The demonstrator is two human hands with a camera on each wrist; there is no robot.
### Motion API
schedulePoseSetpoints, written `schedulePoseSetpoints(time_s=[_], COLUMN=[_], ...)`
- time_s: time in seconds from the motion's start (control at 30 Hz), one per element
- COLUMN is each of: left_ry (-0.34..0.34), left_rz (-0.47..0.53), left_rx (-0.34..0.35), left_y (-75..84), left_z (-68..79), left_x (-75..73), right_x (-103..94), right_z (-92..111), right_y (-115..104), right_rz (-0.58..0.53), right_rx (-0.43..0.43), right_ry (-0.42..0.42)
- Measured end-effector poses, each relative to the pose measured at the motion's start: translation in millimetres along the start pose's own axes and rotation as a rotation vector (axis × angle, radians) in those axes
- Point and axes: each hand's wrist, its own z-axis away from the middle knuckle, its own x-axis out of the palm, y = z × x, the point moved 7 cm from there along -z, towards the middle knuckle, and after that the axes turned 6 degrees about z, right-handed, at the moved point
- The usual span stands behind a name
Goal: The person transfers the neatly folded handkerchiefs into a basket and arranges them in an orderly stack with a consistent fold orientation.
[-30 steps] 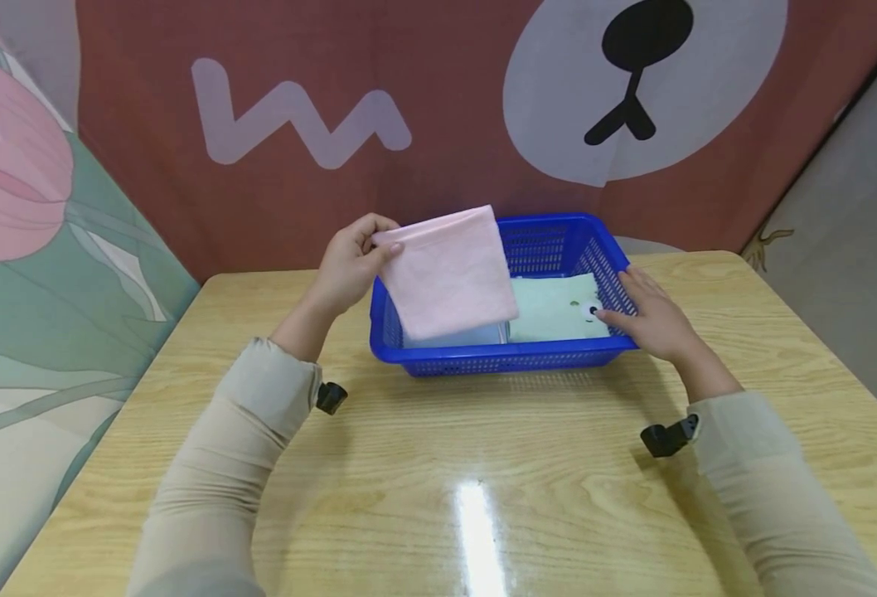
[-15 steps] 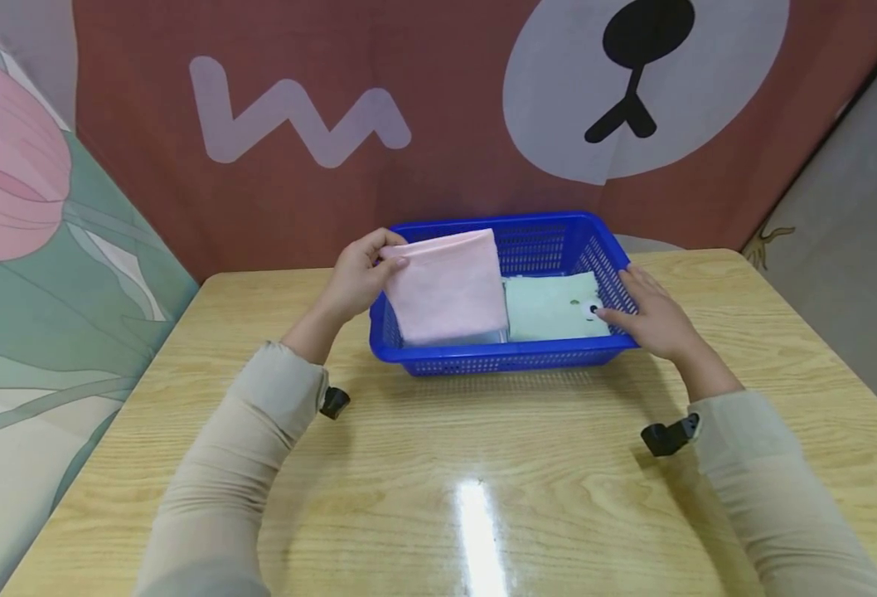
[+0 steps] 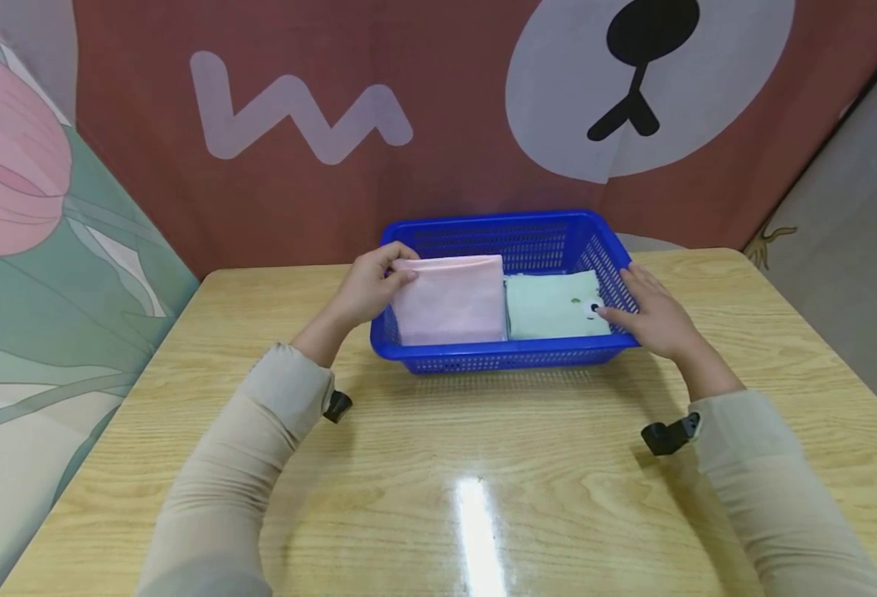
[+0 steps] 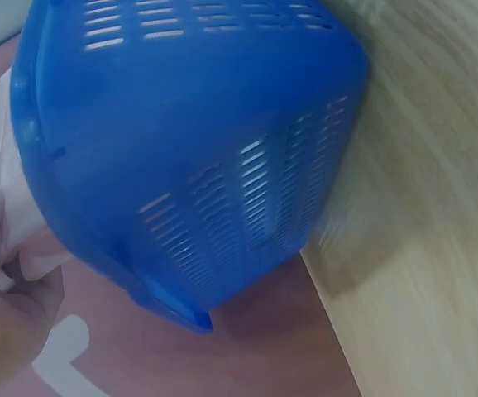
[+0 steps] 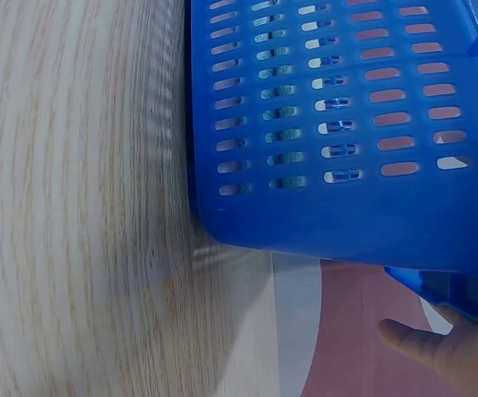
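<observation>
In the head view a folded pink cloth (image 3: 449,303) lies in the left half of a blue plastic basket (image 3: 498,356). My left hand (image 3: 375,282) pinches its upper left corner at the basket's left rim. The left wrist view catches the same pinch on the pink cloth (image 4: 11,198), partly cut off by the frame edge. A pale green cloth (image 3: 554,305) with a small face on it lies flat in the right half. My right hand (image 3: 651,315) rests on the right rim, fingers fairly straight, thumb reaching inside over the green cloth.
The basket stands on a wood-grain table (image 3: 401,473) near its back edge. Behind it hangs a reddish-brown backdrop (image 3: 297,207) with a cartoon muzzle. Small black cameras sit at both wrists.
My left hand has lowered the pink cloth from above the rim down into the basket's left side, covering the light blue thing there. The right hand has stayed put.
</observation>
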Motion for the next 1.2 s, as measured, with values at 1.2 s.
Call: schedulePoseSetpoints(time_s=[1.2], left_ry=[-0.082], left_rz=[-0.080], left_rx=[0.078], left_y=[20.9], left_z=[0.2], left_x=[9.4], right_x=[-0.9], right_z=[0], right_y=[0], right_rz=[-0.016], right_rx=[-0.007], right_ry=[0.004])
